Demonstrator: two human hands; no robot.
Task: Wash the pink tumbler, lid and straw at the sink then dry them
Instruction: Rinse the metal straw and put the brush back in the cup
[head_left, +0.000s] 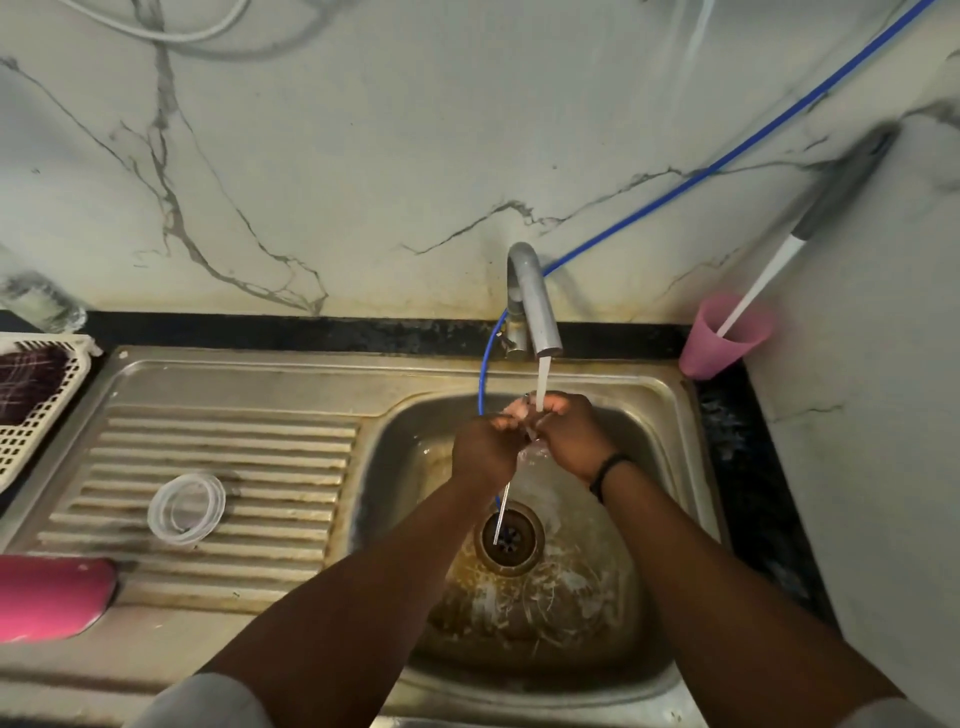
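the metal straw (502, 512) hangs over the drain, gripped by the curled fingers of both the left hand (485, 449) and right hand (571, 434) under the tap's (535, 301) stream. clear lid (186, 508) and pink tumbler (52, 597) lie on the steel drainboard (260, 457) below a marble wall.

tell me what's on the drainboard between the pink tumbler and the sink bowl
Head view: the clear lid lies flat on the ridged drainboard, between the pink tumbler and the sink bowl.

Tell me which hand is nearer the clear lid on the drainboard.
Left. The left hand is in the basin, right of the lid; the right hand is farther right, under the tap.
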